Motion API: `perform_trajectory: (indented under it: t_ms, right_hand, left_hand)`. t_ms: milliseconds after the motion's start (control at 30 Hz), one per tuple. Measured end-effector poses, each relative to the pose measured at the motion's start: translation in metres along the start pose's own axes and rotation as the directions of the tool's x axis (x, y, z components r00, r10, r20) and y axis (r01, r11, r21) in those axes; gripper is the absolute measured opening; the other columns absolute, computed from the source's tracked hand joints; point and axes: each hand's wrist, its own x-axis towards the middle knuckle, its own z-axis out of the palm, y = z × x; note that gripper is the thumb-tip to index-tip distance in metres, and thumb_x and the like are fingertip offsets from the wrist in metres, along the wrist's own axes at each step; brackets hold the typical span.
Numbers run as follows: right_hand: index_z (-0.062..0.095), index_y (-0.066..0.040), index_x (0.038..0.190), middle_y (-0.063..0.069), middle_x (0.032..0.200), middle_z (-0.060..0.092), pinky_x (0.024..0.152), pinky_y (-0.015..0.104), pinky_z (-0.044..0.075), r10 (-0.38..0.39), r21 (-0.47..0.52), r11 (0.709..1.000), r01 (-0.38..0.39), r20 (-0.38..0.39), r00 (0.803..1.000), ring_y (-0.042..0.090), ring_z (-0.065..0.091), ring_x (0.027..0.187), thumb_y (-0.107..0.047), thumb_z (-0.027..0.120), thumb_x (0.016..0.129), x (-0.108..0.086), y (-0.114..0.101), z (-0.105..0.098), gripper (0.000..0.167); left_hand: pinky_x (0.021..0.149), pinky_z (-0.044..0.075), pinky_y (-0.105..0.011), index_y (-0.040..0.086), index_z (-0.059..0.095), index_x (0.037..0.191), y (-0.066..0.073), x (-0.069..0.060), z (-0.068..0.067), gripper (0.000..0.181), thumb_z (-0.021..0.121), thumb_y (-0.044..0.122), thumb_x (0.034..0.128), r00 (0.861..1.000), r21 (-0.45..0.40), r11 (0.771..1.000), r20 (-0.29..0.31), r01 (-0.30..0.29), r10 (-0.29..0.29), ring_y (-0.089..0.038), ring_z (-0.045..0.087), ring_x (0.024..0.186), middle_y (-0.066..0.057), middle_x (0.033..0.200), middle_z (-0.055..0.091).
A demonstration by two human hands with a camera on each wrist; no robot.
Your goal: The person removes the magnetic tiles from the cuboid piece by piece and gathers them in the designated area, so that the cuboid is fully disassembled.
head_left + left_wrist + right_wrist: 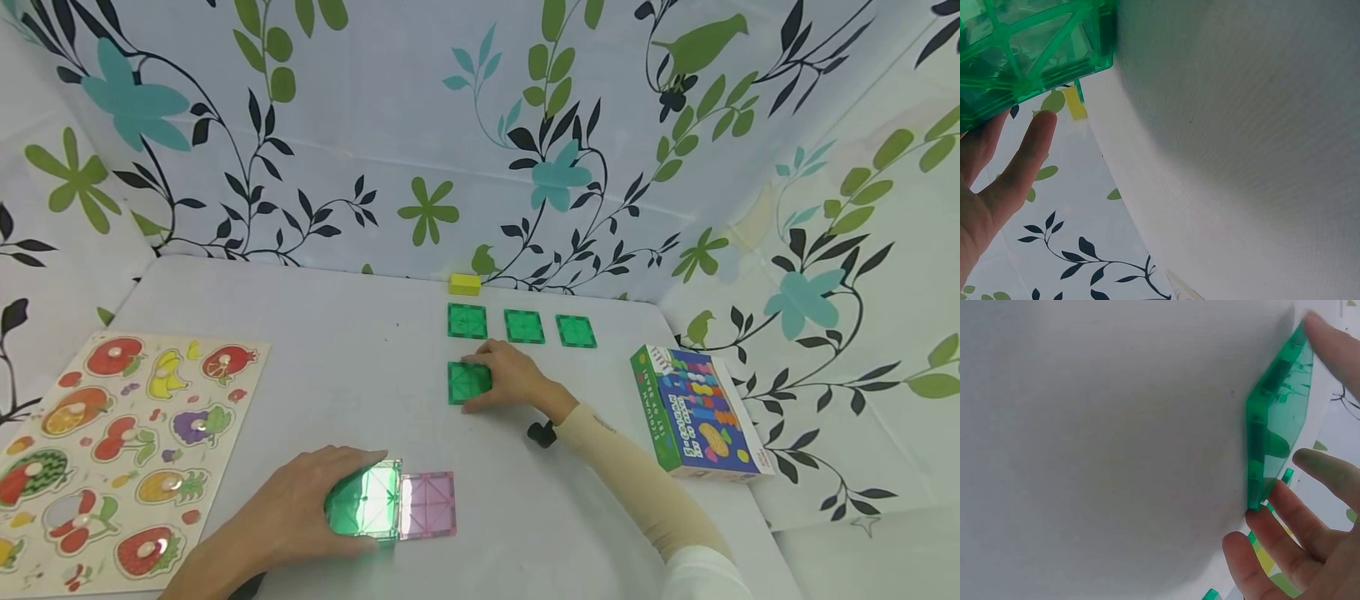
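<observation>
My left hand (288,510) holds a block of clear green magnetic tiles (367,500) at the front of the table, thumb and fingers on opposite sides. The left wrist view shows the green tiles (1029,53) from close by, with ribbed faces meeting at a corner. A pink magnetic tile (427,505) stands against their right side. Farther back, my right hand (517,379) grips a single green magnetic tile (467,383) by opposite edges. In the right wrist view that tile (1275,425) appears at a slant between thumb and fingers.
Behind the right hand lies a row of three green tiles (523,327), with a yellow block (465,285) at the table's back edge. A fruit puzzle board (135,450) covers the left side. A colourful box (697,412) sits at the right.
</observation>
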Motion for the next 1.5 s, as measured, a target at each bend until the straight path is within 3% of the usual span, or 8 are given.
perform_trajectory:
  t_ms: [233, 467, 633, 800, 900, 1033, 1267, 1500]
  right_hand:
    - [0.060, -0.022, 0.145, 0.006, 0.133, 0.059, 0.098, 0.036, 0.054, -0.028, 0.009, 1.000, 0.028, -0.018, 0.999, 0.020, 0.054, 0.118, -0.056, 0.086, 0.076, -0.004, 0.002, 0.002, 0.082]
    - [0.057, -0.024, 0.148, 0.006, 0.138, 0.057, 0.104, 0.039, 0.052, -0.032, 0.005, 0.999, 0.032, -0.070, 0.997, 0.022, 0.053, 0.126, -0.060, 0.083, 0.077, -0.016, -0.004, 0.004, 0.084]
    - [0.059, -0.018, 0.145, 0.007, 0.140, 0.057, 0.105, 0.044, 0.052, -0.094, 0.091, 0.990, 0.111, -0.173, 0.980, 0.025, 0.054, 0.129, -0.056, 0.086, 0.076, -0.046, -0.029, 0.006, 0.084]
    - [0.057, -0.021, 0.147, 0.001, 0.147, 0.056, 0.109, 0.047, 0.050, -0.188, 0.132, 0.970, 0.202, -0.110, 0.976, 0.022, 0.053, 0.136, -0.056, 0.086, 0.076, -0.079, -0.066, 0.013, 0.085]
    - [0.055, -0.023, 0.149, -0.003, 0.149, 0.057, 0.110, 0.046, 0.049, -0.242, 0.094, 0.965, 0.245, -0.048, 0.969, 0.020, 0.053, 0.137, -0.059, 0.085, 0.075, -0.093, -0.085, 0.019, 0.087]
    - [0.057, -0.023, 0.147, -0.003, 0.146, 0.061, 0.101, 0.036, 0.053, -0.307, -0.006, 0.952, 0.307, -0.012, 0.952, 0.017, 0.059, 0.130, -0.064, 0.084, 0.074, -0.102, -0.101, 0.031, 0.089]
    - [0.062, -0.023, 0.141, -0.002, 0.138, 0.067, 0.084, 0.023, 0.050, -0.400, -0.197, 0.904, 0.379, -0.080, 0.913, 0.014, 0.061, 0.118, -0.065, 0.079, 0.078, -0.109, -0.111, 0.050, 0.079]
    - [0.069, -0.024, 0.132, -0.006, 0.130, 0.070, 0.078, 0.017, 0.042, -0.420, -0.196, 0.898, 0.394, -0.108, 0.901, 0.011, 0.063, 0.110, -0.061, 0.083, 0.076, -0.109, -0.112, 0.051, 0.069]
  left_hand:
    - [0.093, 0.056, -0.042, 0.030, 0.066, 0.135, 0.000, 0.001, 0.001, 0.083, 0.089, 0.063, 0.0625, 1.000, 0.007, 1.000, -0.015, -0.022, 0.022, -0.012, 0.064, 0.112, 0.015, 0.125, 0.069]
    - [0.092, 0.056, -0.040, 0.030, 0.066, 0.134, 0.001, 0.001, 0.002, 0.082, 0.090, 0.062, 0.0624, 0.999, 0.010, 0.999, -0.029, -0.040, 0.041, -0.009, 0.064, 0.110, 0.014, 0.123, 0.070]
    - [0.093, 0.055, -0.043, 0.030, 0.066, 0.135, 0.002, 0.001, 0.001, 0.084, 0.089, 0.065, 0.0627, 1.000, 0.010, 1.000, -0.006, -0.017, 0.017, -0.012, 0.064, 0.112, 0.015, 0.125, 0.069]
    - [0.095, 0.054, -0.049, 0.030, 0.064, 0.137, 0.003, 0.003, -0.003, 0.085, 0.089, 0.062, 0.0634, 0.999, -0.014, 1.000, 0.035, 0.027, -0.026, -0.018, 0.063, 0.115, 0.011, 0.128, 0.068]
    - [0.096, 0.053, -0.052, 0.029, 0.064, 0.138, 0.003, 0.003, -0.005, 0.085, 0.089, 0.061, 0.0639, 0.998, -0.023, 0.999, 0.050, 0.042, -0.041, -0.021, 0.063, 0.116, 0.008, 0.129, 0.068]
    - [0.095, 0.054, -0.052, 0.028, 0.064, 0.137, 0.003, 0.003, -0.005, 0.084, 0.089, 0.061, 0.0642, 0.999, -0.019, 0.999, 0.040, 0.034, -0.033, -0.021, 0.063, 0.115, 0.007, 0.129, 0.069]
    - [0.094, 0.054, -0.049, 0.029, 0.064, 0.138, 0.001, 0.002, -0.002, 0.084, 0.090, 0.061, 0.0643, 1.000, -0.015, 1.000, 0.016, 0.005, -0.004, -0.018, 0.063, 0.113, 0.011, 0.128, 0.068]
    - [0.092, 0.055, -0.046, 0.030, 0.064, 0.137, 0.002, 0.001, -0.001, 0.085, 0.089, 0.064, 0.0637, 1.000, -0.005, 1.000, 0.014, 0.004, -0.004, -0.014, 0.063, 0.111, 0.013, 0.127, 0.068]
